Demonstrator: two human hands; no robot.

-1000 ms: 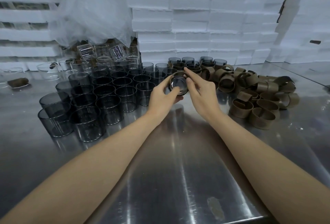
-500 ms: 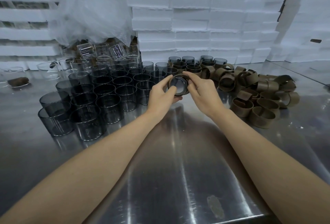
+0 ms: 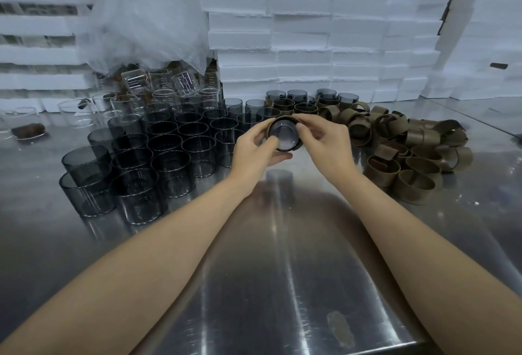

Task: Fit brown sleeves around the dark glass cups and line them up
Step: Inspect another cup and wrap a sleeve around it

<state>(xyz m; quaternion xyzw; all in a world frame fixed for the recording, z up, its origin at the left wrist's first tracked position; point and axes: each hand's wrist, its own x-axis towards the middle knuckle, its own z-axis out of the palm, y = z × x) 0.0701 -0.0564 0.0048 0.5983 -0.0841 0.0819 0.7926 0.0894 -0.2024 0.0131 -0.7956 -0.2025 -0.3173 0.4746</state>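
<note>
Brown sleeve (image 3: 284, 118) rings a dark cup (image 3: 282, 135) — left hand (image 3: 254, 148), right hand (image 3: 324, 142) grip its edges above steel table (image 3: 282, 270).

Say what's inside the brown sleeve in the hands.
A dark glass cup, one round end facing the camera. Left hand and right hand cover the sides of the brown sleeve, hiding how far it's seated.

You face white foam slabs (image 3: 299, 43) stacked behind the steel table (image 3: 282, 270) — crumpled plastic wrap (image 3: 147, 15) drapes over clear glasses (image 3: 161, 91), far left.
</note>
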